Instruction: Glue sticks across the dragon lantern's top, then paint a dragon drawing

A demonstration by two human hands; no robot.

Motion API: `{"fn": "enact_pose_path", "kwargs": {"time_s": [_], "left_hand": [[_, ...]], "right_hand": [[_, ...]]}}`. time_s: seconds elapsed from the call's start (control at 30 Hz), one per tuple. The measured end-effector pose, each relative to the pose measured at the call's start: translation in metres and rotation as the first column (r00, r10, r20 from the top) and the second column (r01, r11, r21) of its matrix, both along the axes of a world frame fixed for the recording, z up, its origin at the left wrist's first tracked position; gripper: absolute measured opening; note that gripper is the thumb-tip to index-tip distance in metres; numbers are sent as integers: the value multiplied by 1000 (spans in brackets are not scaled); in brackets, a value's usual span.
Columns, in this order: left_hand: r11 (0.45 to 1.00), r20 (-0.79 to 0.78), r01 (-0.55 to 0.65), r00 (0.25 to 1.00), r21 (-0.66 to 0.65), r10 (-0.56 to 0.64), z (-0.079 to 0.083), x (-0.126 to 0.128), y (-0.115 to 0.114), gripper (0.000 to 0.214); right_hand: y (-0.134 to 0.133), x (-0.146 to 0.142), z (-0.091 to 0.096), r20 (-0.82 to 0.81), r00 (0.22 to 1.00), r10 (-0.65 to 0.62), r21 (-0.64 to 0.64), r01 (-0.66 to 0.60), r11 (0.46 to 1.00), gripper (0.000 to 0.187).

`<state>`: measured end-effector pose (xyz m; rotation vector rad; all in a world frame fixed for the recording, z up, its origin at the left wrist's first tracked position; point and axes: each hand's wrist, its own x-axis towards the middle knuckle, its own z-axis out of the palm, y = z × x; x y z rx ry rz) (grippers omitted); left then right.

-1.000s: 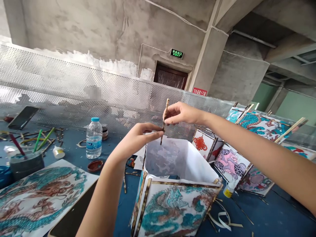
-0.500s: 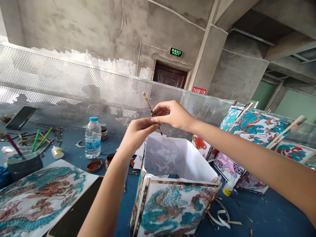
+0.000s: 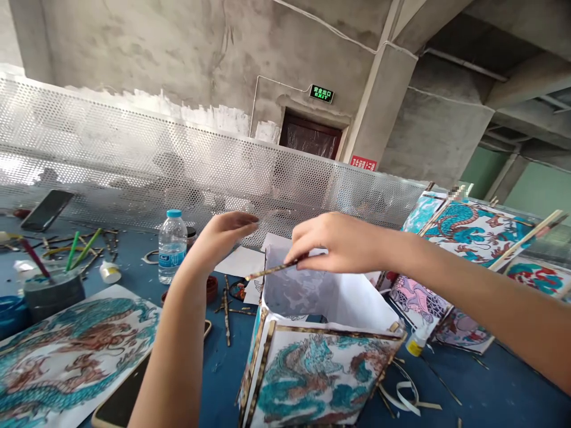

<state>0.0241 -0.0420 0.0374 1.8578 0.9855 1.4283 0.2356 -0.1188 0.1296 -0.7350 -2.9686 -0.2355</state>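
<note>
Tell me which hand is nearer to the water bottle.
Left. The left hand is just right of the water bottle in the picture; the right hand, holding a speckled stick, is farther right, above the open painted box.

Looks like a craft workshop: concrete wall [image 3: 156, 47], perforated screen [image 3: 111, 157] along worktop's [image 3: 218, 380] far edge, dragon painting [image 3: 82, 359], loose sticks [image 3: 227, 318].
</note>
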Motion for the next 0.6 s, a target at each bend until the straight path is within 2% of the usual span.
{"fn": "enact_pose_path", "kwargs": {"time_s": [0.1, 0.23, 0.33, 0.4, 0.5, 0.6], "left_hand": [[999, 31, 5, 1000, -48, -4, 4, -5, -8, 30], [970, -3, 234, 972, -65, -235, 10, -10, -24, 30], [914, -130, 402, 905, -54, -406, 13, -11, -35, 33], [876, -242, 480, 846, -39, -475, 16, -9, -41, 37], [834, -360, 551, 779, 6, -513, 18, 0, -48, 46], [797, -391, 603, 743, 37, -543, 16, 10, -49, 58]], "right_hand": [[-5, 5, -12, 48, 999, -19, -39, 20, 999, 20], [-5, 11, -20, 63, 998, -22, -77, 27, 997, 20], [-5, 12, -23, 68, 998, -16, -88, 22, 996, 19], [-5, 11, -24, 69, 997, -18, -88, 24, 996, 19], [-5, 10, -25, 74, 997, -22, -84, 28, 996, 20], [-4, 10, -26, 82, 996, -28, -70, 34, 997, 20]]}}
